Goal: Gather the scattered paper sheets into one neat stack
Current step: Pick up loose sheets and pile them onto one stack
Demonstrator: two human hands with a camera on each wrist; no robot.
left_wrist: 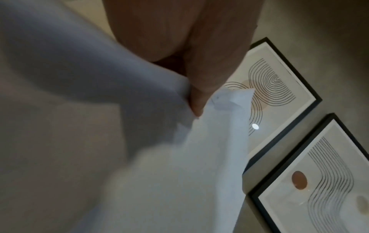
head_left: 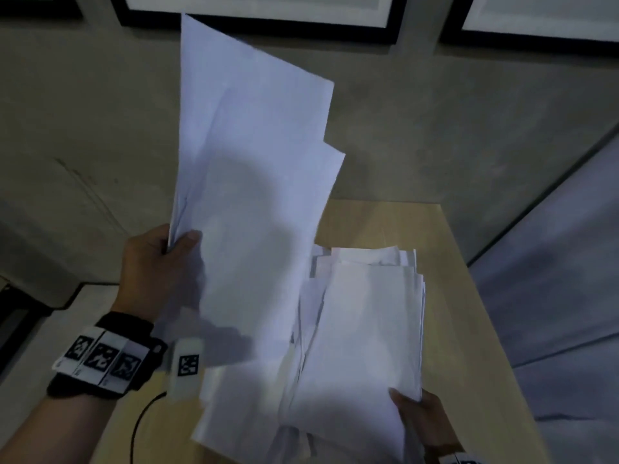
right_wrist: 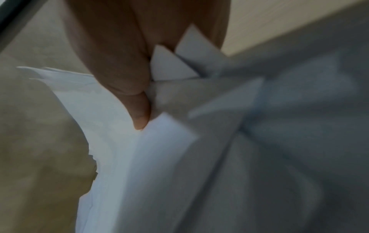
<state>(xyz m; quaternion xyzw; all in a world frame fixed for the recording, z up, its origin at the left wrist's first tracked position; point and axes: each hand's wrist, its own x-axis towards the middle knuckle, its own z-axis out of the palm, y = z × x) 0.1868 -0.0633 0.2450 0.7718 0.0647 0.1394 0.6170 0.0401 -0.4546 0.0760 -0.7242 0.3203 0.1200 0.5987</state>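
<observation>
My left hand (head_left: pixel 160 259) pinches the edge of a few white paper sheets (head_left: pixel 254 182) and holds them raised and tilted above the left side of the wooden table (head_left: pixel 469 329). In the left wrist view the thumb (left_wrist: pixel 197 100) presses on those sheets (left_wrist: pixel 179 173). A loose, uneven pile of white sheets (head_left: pixel 361 326) lies to the right of them. My right hand (head_left: pixel 422 420) grips the pile's near right corner, thumb on top. The right wrist view shows the thumb (right_wrist: pixel 139 113) pinching the fanned sheets (right_wrist: pixel 159 173).
The light wooden table fills the lower middle, its right edge (head_left: pixel 502 380) close to the pile. A concrete wall (head_left: pixel 435 135) with black-framed pictures (head_left: pixel 268 11) stands behind. A black cable (head_left: pixel 140 423) hangs at the table's near left.
</observation>
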